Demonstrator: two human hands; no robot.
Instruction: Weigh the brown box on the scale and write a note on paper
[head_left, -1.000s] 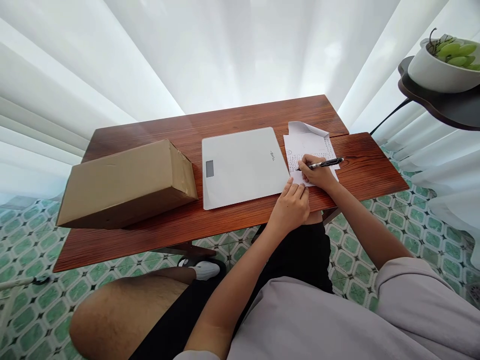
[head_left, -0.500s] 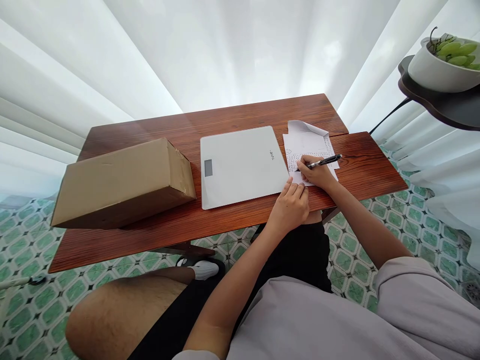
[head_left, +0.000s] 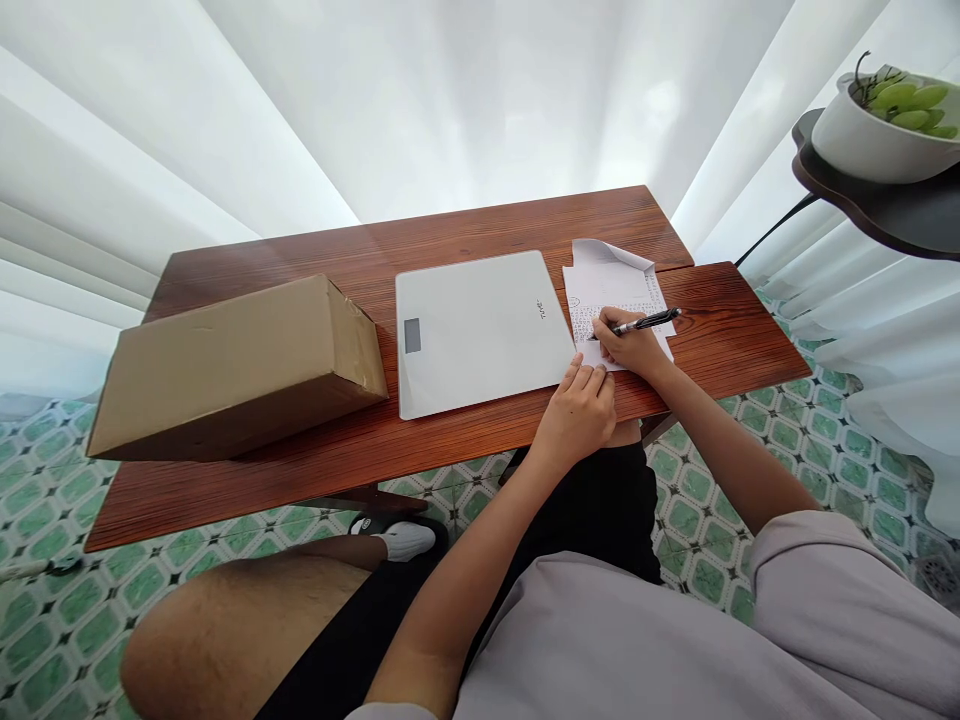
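- Right hand: fingers closed round a pen, tip down on the paper; hand rests on the paper's near part.
- Pen: black barrel with a silver section, lying nearly level, rear end pointing right, tip at the lines of writing.
- Paper: white sheet on the right part of the table, just beside the scale; far edge curled up; small handwriting across the middle.
- Left hand: lies at the table's near edge, fingers loosely curled and holding nothing, fingertips at the paper's near left corner, close to the scale's corner.
- Scale: flat white slab, mid-table, small grey display on its left side.
- Box: closed brown carton, left part of the table, well apart from both hands.
- Bowl: white, with green grapes, on a dark shelf at upper right, off the table.
- Floor: green and white patterned tile.
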